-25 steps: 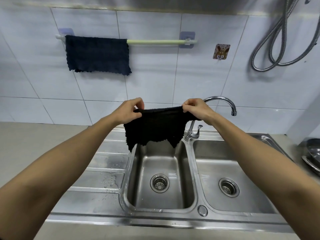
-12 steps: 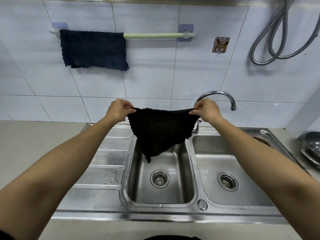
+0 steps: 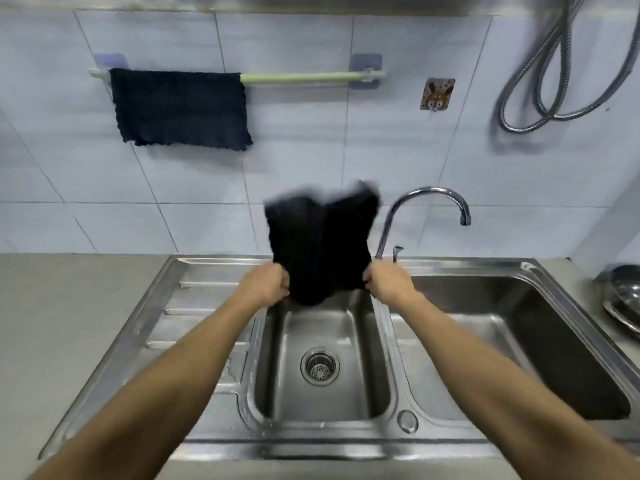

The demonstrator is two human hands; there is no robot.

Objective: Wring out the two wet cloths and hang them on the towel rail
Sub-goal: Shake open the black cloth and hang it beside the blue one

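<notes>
A black cloth [image 3: 320,244] is in the air above the left sink basin [image 3: 322,403], blurred and flipped upward. My left hand [image 3: 268,284] grips its lower left corner and my right hand [image 3: 388,282] grips its lower right corner. A dark blue cloth [image 3: 180,107] hangs spread over the left half of the pale green towel rail [image 3: 304,77] on the tiled wall. The rail's right half is bare.
A chrome tap [image 3: 429,199] curves up just right of the black cloth. The right basin [image 3: 519,341] sits beside the left one, with a ribbed drainboard [image 3: 194,306] to the left. A metal hose [image 3: 540,81] hangs at the upper right. Metal bowls [image 3: 623,299] sit at the right edge.
Both hands have dropped lower over the sink with the black cloth, and the cloth has flicked upward above them instead of hanging down.
</notes>
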